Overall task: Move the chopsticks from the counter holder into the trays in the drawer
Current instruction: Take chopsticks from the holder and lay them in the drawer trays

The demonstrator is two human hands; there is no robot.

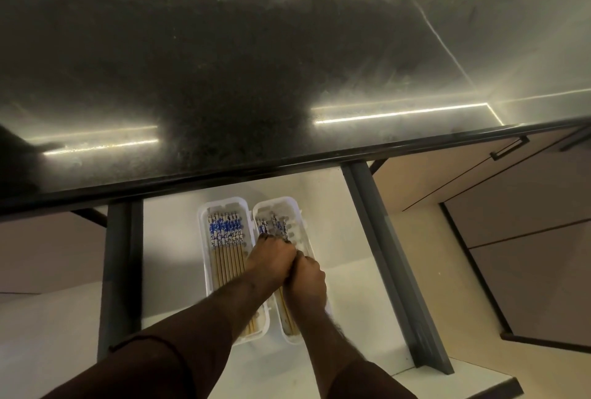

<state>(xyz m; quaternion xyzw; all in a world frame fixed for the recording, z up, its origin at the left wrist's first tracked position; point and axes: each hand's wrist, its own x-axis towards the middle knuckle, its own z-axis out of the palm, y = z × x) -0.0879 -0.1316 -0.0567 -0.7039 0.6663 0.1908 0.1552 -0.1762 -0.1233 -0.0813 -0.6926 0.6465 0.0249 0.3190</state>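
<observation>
Two long white trays lie side by side in the open drawer (179, 238). The left tray (202, 238) holds a neat row of several wooden chopsticks (225, 238) with blue and white patterned ends. The right tray (300, 216) holds a few more chopsticks (276, 222), partly hidden by my hands. My left hand (271, 259) reaches across into the right tray, its fingers curled down onto those chopsticks. Beside it and touching it, my right hand (305, 283) grips the same bundle lower down. No counter holder is in view.
A dark stone counter (287, 79) overhangs the drawer's back. Grey metal drawer sides (377, 238) run on both flanks. Beige cabinet doors with a dark handle (508, 147) stand to the right. The drawer floor is white around the trays.
</observation>
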